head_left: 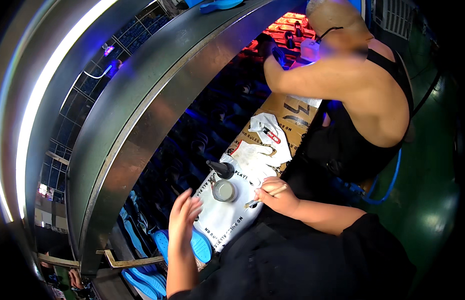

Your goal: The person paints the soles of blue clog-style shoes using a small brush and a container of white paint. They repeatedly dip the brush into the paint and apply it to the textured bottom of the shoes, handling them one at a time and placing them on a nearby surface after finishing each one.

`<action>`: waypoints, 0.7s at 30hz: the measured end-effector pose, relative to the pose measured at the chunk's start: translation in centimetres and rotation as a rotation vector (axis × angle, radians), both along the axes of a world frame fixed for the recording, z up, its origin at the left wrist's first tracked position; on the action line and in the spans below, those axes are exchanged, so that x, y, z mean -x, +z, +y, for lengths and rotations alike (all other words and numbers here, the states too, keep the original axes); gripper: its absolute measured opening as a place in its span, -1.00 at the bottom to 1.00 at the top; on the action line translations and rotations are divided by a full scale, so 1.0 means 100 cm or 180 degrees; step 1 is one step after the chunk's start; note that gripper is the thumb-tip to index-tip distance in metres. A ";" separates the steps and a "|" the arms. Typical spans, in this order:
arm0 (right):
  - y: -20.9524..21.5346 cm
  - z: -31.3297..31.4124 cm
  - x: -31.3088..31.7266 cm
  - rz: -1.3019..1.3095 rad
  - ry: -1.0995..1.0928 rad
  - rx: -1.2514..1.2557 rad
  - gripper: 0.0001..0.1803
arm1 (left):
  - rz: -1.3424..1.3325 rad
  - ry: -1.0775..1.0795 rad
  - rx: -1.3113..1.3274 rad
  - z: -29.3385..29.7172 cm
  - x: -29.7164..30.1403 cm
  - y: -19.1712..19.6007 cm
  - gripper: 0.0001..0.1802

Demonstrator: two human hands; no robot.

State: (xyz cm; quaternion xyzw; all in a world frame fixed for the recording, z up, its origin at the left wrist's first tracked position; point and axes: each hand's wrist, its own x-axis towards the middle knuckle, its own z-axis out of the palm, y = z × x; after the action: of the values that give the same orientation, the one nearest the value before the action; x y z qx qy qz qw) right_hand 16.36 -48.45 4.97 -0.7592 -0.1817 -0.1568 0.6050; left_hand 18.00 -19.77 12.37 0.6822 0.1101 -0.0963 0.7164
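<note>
Holding a slim brush (251, 203) in the right hand (279, 196), a worker in dark clothing sits or stands at a narrow cardboard-topped table (291, 114). The right grip is closed around the brush's pale handle, its bristles pointing down and left above a printed white sheet (211, 216); whether they touch the sheet cannot be told. The left hand (180, 219) is raised at the sheet's left edge, fingers parted and loosely curved, its grip slack.

Between the two hands a grey cup (218, 194) rests on the sheet, with a black cone-shaped piece (221, 169) just behind it. Farther up lie pale work gloves (250, 155) and a crumpled white cloth or glove, a red-handled tool (273, 136) on top of it.

Bright blue shoe soles (201, 246) sit beside the worker's left forearm, below a long metal housing (137, 107) that bends across the fisheye view. At upper right, a co-worker (380, 102) in a black sleeveless top reaches toward dark items under glowing red light; a blue hose (395, 172) loops down near the green floor (430, 200).
</note>
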 end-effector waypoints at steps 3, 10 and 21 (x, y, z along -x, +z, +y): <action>-0.004 0.013 -0.003 0.0096 0.0083 -0.0141 -0.69 | -0.0340 0.0800 -0.1617 0.088 0.071 -0.048 -0.43; -0.004 0.060 -0.002 0.0718 0.0788 -0.0383 -0.72 | 0.0611 0.1223 -0.2867 0.274 0.210 -0.181 -0.17; -0.013 0.069 0.013 0.1361 0.0566 -0.0508 -0.68 | 0.0387 0.2149 0.1430 0.200 0.182 -0.100 -0.69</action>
State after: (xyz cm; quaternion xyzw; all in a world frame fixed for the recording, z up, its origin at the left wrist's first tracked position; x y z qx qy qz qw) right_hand 15.07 -41.55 3.72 -0.7060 -0.1026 0.0474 0.6991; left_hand -0.20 0.21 2.38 0.4274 0.3462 0.0825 0.8311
